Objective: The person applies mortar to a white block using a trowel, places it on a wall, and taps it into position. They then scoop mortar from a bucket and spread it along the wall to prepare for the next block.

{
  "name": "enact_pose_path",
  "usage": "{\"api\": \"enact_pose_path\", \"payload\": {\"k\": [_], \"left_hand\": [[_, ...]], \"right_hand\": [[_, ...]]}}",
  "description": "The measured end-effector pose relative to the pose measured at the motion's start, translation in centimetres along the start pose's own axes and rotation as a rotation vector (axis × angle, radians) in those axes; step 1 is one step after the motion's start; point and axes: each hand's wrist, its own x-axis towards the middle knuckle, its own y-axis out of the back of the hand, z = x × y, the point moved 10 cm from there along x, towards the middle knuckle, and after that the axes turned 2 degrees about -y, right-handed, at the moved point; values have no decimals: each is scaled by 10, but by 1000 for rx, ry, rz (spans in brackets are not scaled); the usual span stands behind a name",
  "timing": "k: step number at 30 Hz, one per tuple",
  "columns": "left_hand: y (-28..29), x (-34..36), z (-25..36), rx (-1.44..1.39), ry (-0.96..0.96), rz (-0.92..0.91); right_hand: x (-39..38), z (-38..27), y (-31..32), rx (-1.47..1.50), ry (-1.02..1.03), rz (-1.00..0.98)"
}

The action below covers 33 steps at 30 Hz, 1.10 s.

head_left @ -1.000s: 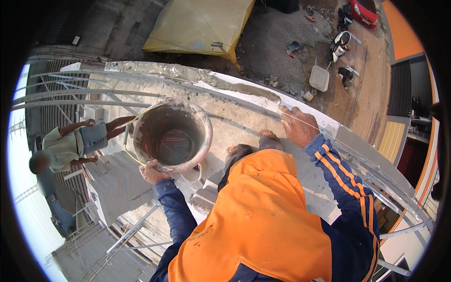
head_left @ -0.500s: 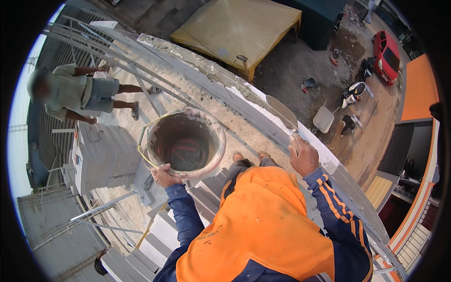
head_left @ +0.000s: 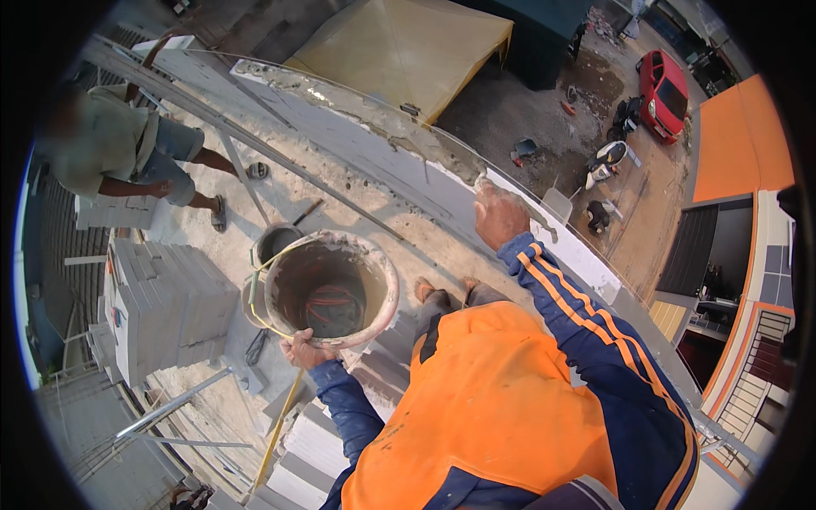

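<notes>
My left hand point(head_left: 304, 350) grips the near rim of a mortar-crusted bucket point(head_left: 333, 289), held up in front of my orange vest. The bucket looks empty apart from orange streaks at its bottom. A yellow cord runs along its left rim. My right hand point(head_left: 500, 216), in a blue sleeve with orange stripes, rests on top of the white block wall point(head_left: 399, 161) with its fingers closed over the edge. My bare feet point(head_left: 425, 289) stand on the concrete slab just past the bucket.
Another person point(head_left: 127, 157) bends over at the upper left beside a stack of grey blocks point(head_left: 166, 310). A second bucket point(head_left: 274, 243) with a trowel sits on the slab. Beyond the wall, far below, are a yellow canopy point(head_left: 399, 47), a red car point(head_left: 663, 89) and motorbikes.
The view has swung left and tilted, so the wall and the other person shifted toward the upper left. My left hand keeps the bucket, my right hand stays on the wall.
</notes>
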Motion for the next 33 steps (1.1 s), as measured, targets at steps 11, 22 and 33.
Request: {"api": "enact_pose_path", "payload": {"k": [11,22,33], "left_hand": [[-41,1,-2,111,-91,-205],[-111,-117,6,-34,-60,-307],[-145,-271,28,51,-91,-590]], "right_hand": [[-100,93,30,62,-117,-88],[-190,203,74,62,-94,-87],[-161,59,57,23,461,-256]]}}
